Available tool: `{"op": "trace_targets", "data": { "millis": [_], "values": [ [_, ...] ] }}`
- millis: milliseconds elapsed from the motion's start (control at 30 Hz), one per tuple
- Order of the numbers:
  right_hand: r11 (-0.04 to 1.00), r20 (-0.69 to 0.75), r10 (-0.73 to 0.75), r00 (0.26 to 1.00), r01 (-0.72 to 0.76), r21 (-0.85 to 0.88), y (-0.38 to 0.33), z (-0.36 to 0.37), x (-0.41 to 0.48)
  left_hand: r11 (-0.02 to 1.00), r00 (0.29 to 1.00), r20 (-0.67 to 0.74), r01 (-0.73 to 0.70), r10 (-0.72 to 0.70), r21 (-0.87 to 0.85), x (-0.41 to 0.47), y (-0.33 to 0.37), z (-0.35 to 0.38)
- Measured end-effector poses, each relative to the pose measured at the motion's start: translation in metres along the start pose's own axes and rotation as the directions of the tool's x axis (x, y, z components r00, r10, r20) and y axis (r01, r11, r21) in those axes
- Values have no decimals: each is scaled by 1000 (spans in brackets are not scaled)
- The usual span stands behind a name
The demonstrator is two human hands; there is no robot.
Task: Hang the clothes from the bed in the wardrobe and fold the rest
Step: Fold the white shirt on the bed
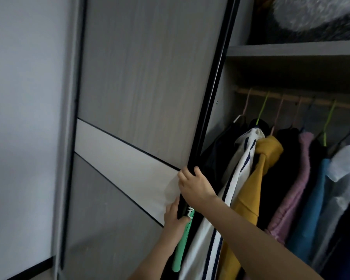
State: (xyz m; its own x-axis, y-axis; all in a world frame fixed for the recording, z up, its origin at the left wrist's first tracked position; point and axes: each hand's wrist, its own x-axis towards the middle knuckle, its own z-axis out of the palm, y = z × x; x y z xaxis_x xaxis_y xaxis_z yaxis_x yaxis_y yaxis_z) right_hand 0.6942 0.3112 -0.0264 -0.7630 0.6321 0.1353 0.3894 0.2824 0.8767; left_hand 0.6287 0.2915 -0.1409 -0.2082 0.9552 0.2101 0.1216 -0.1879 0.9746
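At the open side of the wardrobe [222, 118], both hands were on the black edge [210, 98] of the sliding door [141, 98]. The right hand [192, 184] was the higher one, its fingers curled round that edge where the door's pale band meets it. The left hand [173, 219] was just below, its fingers laid on the pale band and its thumb across the inner side, so it pinched the edge too. The left thumb touched a green garment [181, 245] with white print that hung right against the door edge.

Just beside it, inside the wardrobe, hung a white garment with navy stripes [236, 178], with the right forearm crossing in front of it. Next along came a mustard garment [257, 178], dark clothes [287, 138], a pink garment [297, 188], a blue garment [313, 209] and a pale shirt [343, 164]. All of them hung from pink and green hangers [261, 110] on a wooden rail [291, 99]. Over the rail ran a grey shelf [291, 50], and a fluffy grey thing [311, 13] sat on it. A plain wall [18, 118] stood to the left of the door.
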Motion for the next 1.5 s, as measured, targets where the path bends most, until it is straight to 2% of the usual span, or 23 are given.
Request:
{"op": "trace_targets", "data": {
  "millis": [133, 333, 433, 500, 567, 600, 667, 733, 833, 933, 1000, 1133, 1233, 1267, 1300, 1367, 1400, 1500],
  "values": [
    [999, 23, 20, 1000, -21, 32, 3, 11, -35, 999, 998, 57, 41, -42, 19, -25, 9, 25],
    [987, 73, 112, 991, -119, 104, 14, 27, -120, 999, 977, 211, 26, -30, 21, -81, 23, 78],
    [968, 4, 217, 976, -216, 129, 21, 25, -168, 1000, 953, 303, -6, -1, 20, -106, 30, 104],
    [963, -27, 224, 974, -217, 160, 27, 25, -200, 1000, 927, 374, -4, -1, 12, -122, 32, 120],
    [956, -30, 264, 964, -257, 138, 34, 29, -233, 995, 913, 405, -85, 53, 60, -136, 27, 131],
    [954, -31, 279, 960, -273, 122, 37, 30, -249, 975, 921, 373, -177, 115, 136, -141, 24, 134],
    [942, -10, 320, 948, -317, 109, 43, 31, -286, 863, 920, 278, -364, 275, 350, -145, 18, 138],
    [933, 14, 351, 936, -350, 83, 48, 33, -317, 763, 915, 208, -403, 345, 506, -141, 14, 136],
    [910, 55, 413, 909, -414, 27, 53, 38, -369, 663, 912, 218, -404, 347, 630, -140, 20, 143],
    [877, 68, 481, 874, -478, -56, 56, 41, -406, 602, 880, 231, -456, 415, 656, -140, 32, 145],
    [823, 68, 566, 822, -560, -93, 58, 41, -429, 555, 828, 230, -523, 511, 648, -138, 35, 150],
    [649, 137, 759, 636, -756, -88, 51, 43, -454, 466, 781, 320, -590, 536, 659, -127, 51, 159],
    [634, 242, 751, 614, -773, -9, 39, 51, -455, 452, 789, 367, -592, 493, 667, -113, 56, 160],
    [613, 282, 759, 586, -790, -6, 36, 54, -455, 441, 784, 386, -602, 486, 666, -112, 57, 159],
    [559, 332, 784, 525, -829, -10, 34, 56, -457, 413, 769, 416, -621, 486, 666, -110, 58, 164],
    [453, 338, 839, 427, -892, 5, 31, 64, -465, 359, 736, 488, -663, 469, 656, -111, 53, 176],
    [428, 344, 850, 400, -904, -6, 32, 71, -475, 352, 729, 516, -676, 450, 647, -114, 53, 186],
    [478, 482, 775, 409, -878, -23, 35, 89, -501, 370, 718, 547, -693, 431, 618, -116, 49, 203]
  ]
}}
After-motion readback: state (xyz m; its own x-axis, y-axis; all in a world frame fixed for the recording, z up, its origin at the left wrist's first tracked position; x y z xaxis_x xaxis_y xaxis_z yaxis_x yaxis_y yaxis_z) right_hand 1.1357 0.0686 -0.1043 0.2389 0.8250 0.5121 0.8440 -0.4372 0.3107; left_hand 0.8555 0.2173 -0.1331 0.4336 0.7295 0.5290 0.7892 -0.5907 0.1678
